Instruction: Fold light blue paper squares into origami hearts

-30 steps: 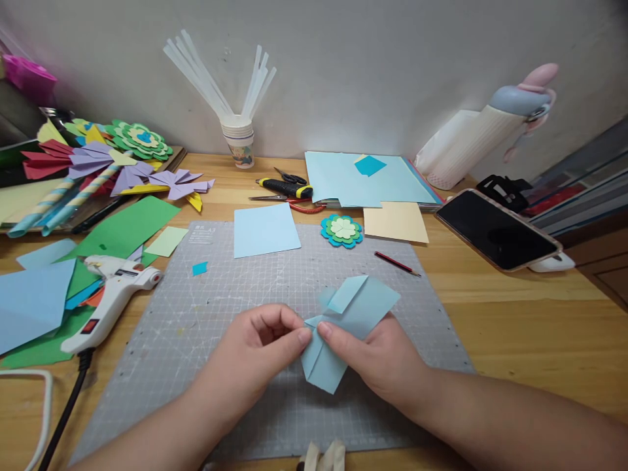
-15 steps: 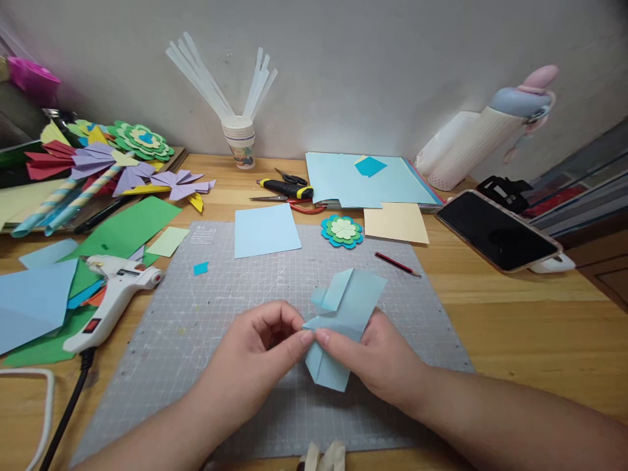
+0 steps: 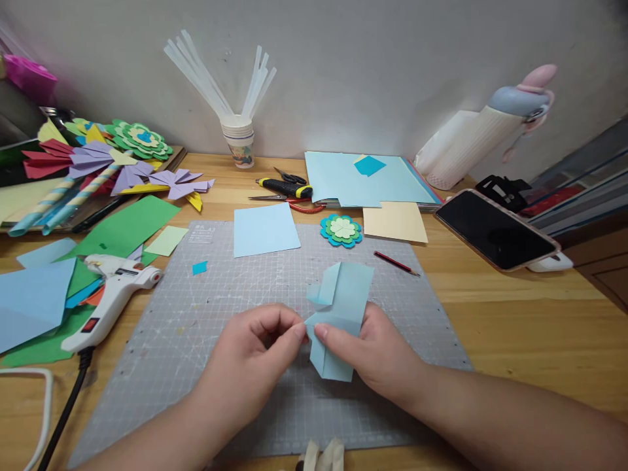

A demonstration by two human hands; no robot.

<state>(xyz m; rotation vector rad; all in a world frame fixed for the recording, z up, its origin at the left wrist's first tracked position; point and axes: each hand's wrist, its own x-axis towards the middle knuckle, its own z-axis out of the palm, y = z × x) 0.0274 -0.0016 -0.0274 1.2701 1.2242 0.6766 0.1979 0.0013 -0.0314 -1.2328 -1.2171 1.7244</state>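
A light blue folded paper point(image 3: 346, 307) is held above the grey cutting mat point(image 3: 196, 366), with creased flaps at its upper left and lower left. My right hand point(image 3: 377, 347) grips it from the right, thumb on the front and the other fingers hidden behind. The thumb and forefinger of my left hand point(image 3: 262, 347) pinch its pointed left edge. Beyond the hands lie a light blue square sheet point(image 3: 265, 229), a layered paper flower point(image 3: 341, 231) and a red and black pencil point(image 3: 396, 263).
On the left are a white glue gun point(image 3: 110, 297), green sheets point(image 3: 130, 226) and paper flowers. Paper cups point(image 3: 239, 140) with white strips, scissors point(image 3: 269, 198) and a stack of sheets point(image 3: 338, 176) stand or lie at the back. A phone point(image 3: 498, 229) and bottle point(image 3: 481, 140) are right.
The folded paper has turned slightly counterclockwise, so it stands more upright. My left thumb has drawn a little away from my right thumb.
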